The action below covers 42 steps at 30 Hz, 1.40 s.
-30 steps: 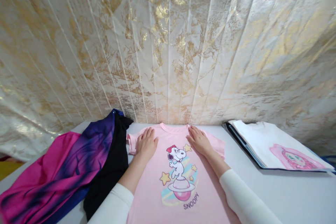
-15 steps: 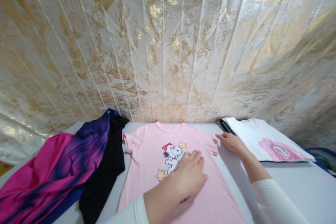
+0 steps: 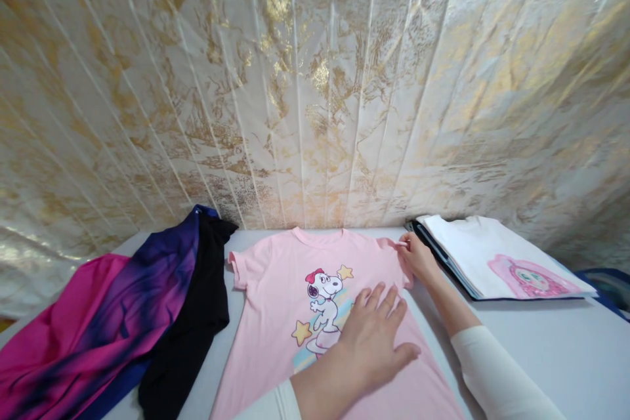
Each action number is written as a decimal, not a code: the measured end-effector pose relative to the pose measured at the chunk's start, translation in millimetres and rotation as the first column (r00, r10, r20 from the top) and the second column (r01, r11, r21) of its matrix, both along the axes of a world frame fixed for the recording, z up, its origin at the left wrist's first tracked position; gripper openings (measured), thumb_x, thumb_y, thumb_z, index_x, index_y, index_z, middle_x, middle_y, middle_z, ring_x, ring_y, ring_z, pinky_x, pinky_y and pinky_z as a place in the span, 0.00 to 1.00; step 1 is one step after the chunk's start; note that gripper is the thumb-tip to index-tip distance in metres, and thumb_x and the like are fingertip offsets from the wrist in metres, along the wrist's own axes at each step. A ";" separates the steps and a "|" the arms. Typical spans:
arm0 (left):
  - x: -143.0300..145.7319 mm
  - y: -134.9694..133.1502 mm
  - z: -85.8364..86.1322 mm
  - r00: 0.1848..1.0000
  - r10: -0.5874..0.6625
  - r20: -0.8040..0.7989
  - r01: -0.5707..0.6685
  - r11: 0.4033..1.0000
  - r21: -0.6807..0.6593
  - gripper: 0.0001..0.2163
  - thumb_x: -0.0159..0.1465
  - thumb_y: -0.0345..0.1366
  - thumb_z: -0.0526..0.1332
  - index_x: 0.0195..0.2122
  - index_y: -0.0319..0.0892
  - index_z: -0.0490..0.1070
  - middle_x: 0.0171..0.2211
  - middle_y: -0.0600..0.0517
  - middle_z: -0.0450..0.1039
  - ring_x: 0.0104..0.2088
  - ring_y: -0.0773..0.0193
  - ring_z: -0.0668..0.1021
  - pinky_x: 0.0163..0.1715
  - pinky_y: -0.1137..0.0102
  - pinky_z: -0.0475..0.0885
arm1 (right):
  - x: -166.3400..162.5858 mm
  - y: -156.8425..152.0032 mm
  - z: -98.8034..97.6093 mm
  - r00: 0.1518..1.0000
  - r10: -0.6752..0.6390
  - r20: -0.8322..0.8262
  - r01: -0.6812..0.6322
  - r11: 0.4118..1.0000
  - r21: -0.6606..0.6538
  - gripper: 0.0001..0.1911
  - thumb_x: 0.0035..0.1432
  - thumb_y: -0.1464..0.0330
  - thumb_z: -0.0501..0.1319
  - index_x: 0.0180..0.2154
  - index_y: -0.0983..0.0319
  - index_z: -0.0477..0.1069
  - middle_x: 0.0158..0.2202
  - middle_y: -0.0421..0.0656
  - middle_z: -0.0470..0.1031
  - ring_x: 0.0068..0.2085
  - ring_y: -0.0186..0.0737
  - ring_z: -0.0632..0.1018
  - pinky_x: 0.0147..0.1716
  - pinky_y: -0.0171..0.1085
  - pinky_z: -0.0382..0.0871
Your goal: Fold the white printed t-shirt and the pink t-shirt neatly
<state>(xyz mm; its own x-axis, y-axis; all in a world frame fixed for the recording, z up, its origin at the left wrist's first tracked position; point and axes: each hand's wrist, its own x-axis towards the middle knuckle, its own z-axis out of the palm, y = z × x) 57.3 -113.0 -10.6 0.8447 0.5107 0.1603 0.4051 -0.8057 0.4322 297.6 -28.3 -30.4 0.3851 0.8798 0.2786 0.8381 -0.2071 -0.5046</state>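
Observation:
A pink T-shirt (image 3: pixel 275 302) with a cartoon dog print lies flat, front up, on the grey table (image 3: pixel 556 348). My left hand (image 3: pixel 374 338) presses flat on the shirt's right middle, fingers spread, just right of the print. My right hand (image 3: pixel 417 256) pinches the shirt's right sleeve at its shoulder edge. Both my arms wear white sleeves.
A magenta, purple and black garment (image 3: pixel 123 315) lies crumpled to the left. At the right, a folded white shirt with a pink print (image 3: pixel 497 256) tops a stack on a dark board. A gold-and-white sheet (image 3: pixel 315 79) hangs behind the table.
My left hand crossed from the shirt's left shoulder to its right middle. My right hand left the shirt's chest, reached the right sleeve and took hold of it.

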 end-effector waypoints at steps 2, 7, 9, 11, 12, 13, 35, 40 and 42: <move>0.5 0.2 -0.8 1.000 0.002 0.012 -0.002 1.000 0.004 0.32 0.68 0.58 0.43 0.66 0.40 0.53 0.68 0.44 0.47 0.68 0.50 0.48 0.64 0.51 0.45 | -3.3 1.9 -0.9 1.000 -0.006 0.011 0.006 1.000 0.024 0.09 0.58 0.66 0.53 0.40 0.60 0.67 0.33 0.45 0.78 0.34 0.43 0.78 0.30 0.34 0.63; 0.0 -0.8 1.2 0.999 -0.013 0.030 0.012 1.000 0.025 0.29 0.69 0.55 0.45 0.64 0.39 0.56 0.66 0.43 0.53 0.66 0.51 0.53 0.62 0.53 0.49 | -10.6 9.5 -0.2 0.999 0.017 0.036 -0.018 0.999 0.051 0.11 0.60 0.67 0.54 0.44 0.60 0.69 0.35 0.45 0.79 0.37 0.44 0.78 0.33 0.35 0.64; -0.3 -2.3 3.0 0.997 -0.060 0.038 0.058 0.997 0.041 0.26 0.70 0.53 0.47 0.61 0.40 0.60 0.64 0.44 0.58 0.65 0.52 0.57 0.61 0.55 0.52 | -11.7 13.0 0.5 0.998 0.027 0.051 -0.029 0.998 0.047 0.11 0.60 0.67 0.54 0.44 0.60 0.69 0.36 0.46 0.79 0.37 0.44 0.79 0.34 0.36 0.64; -0.4 -3.6 4.3 0.993 -0.108 0.041 0.105 0.993 0.057 0.25 0.70 0.52 0.49 0.59 0.40 0.62 0.63 0.45 0.60 0.63 0.54 0.61 0.60 0.58 0.55 | -12.4 16.5 0.9 0.997 0.037 0.072 -0.040 0.998 0.040 0.11 0.61 0.67 0.54 0.44 0.60 0.70 0.37 0.46 0.79 0.38 0.44 0.79 0.34 0.36 0.64; -0.6 -3.9 4.7 0.992 -0.120 0.041 0.117 0.991 0.063 0.24 0.70 0.52 0.49 0.59 0.40 0.63 0.62 0.45 0.61 0.62 0.54 0.62 0.59 0.59 0.55 | -12.8 18.3 1.1 0.996 0.042 0.085 -0.046 0.998 0.036 0.11 0.61 0.67 0.53 0.44 0.60 0.70 0.38 0.46 0.79 0.38 0.45 0.79 0.33 0.36 0.64; -0.9 -4.2 5.0 0.991 -0.126 0.040 0.124 0.990 0.066 0.24 0.69 0.52 0.50 0.58 0.40 0.63 0.62 0.45 0.62 0.62 0.55 0.62 0.59 0.60 0.55 | -13.3 20.0 1.2 0.994 0.049 0.099 -0.052 0.998 0.031 0.11 0.62 0.66 0.53 0.44 0.60 0.70 0.38 0.46 0.79 0.38 0.45 0.79 0.33 0.36 0.64; -106.7 61.3 3.0 0.922 0.385 -0.042 -0.364 0.898 0.249 0.20 0.70 0.34 0.46 0.62 0.41 0.60 0.65 0.46 0.57 0.65 0.61 0.59 0.61 0.63 0.56 | -98.2 -90.4 -1.2 0.849 0.405 0.339 -0.432 0.902 0.004 0.24 0.67 0.60 0.46 0.63 0.54 0.56 0.65 0.46 0.58 0.64 0.48 0.60 0.55 0.50 0.62; -159.0 90.1 -9.5 0.823 0.559 -0.102 -0.509 0.805 0.305 0.21 0.70 0.39 0.48 0.63 0.41 0.58 0.65 0.43 0.55 0.65 0.56 0.58 0.61 0.58 0.54 | -122.6 -126.6 -21.9 0.767 0.475 0.432 -0.471 0.873 -0.125 0.33 0.65 0.51 0.47 0.66 0.61 0.53 0.67 0.49 0.52 0.66 0.51 0.55 0.61 0.52 0.54; -162.3 94.8 -10.7 0.803 0.583 -0.121 -0.526 0.790 0.316 0.22 0.70 0.41 0.48 0.63 0.42 0.57 0.66 0.44 0.53 0.66 0.55 0.56 0.61 0.57 0.52 | -120.6 -126.3 -22.2 0.761 0.473 0.444 -0.451 0.878 -0.163 0.35 0.65 0.49 0.46 0.65 0.63 0.54 0.67 0.51 0.52 0.66 0.51 0.55 0.62 0.52 0.53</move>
